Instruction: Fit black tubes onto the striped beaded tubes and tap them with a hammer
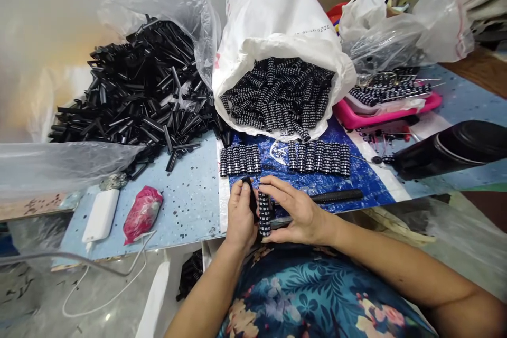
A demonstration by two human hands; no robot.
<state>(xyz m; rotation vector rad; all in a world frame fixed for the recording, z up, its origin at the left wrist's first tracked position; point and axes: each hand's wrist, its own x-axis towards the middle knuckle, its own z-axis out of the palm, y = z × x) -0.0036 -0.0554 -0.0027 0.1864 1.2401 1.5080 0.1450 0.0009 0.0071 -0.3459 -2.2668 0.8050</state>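
Observation:
My left hand (241, 216) is closed on a black plastic piece (251, 198), its thumb pressed along the side. Right beside it, my right hand (303, 211) grips a black cylinder of number rings (264, 214) lengthwise between thumb and fingertips, white characters facing up. The cylinder sits against or very near the black piece; I cannot tell whether they are joined. Beyond my hands, one row of similar ringed cylinders (240, 160) lies to the left and another row (320, 157) to the right. A black bar (336, 196) lies by my right wrist.
A white sack (273, 5) lies open towards me, full of ringed cylinders (281, 90). Black plastic pieces (146, 84) are heaped at left. Nearer stand a white power bank (102, 215) and a pink packet (143, 214). At right are a pink tray (352, 119) and a black bottle (451, 148).

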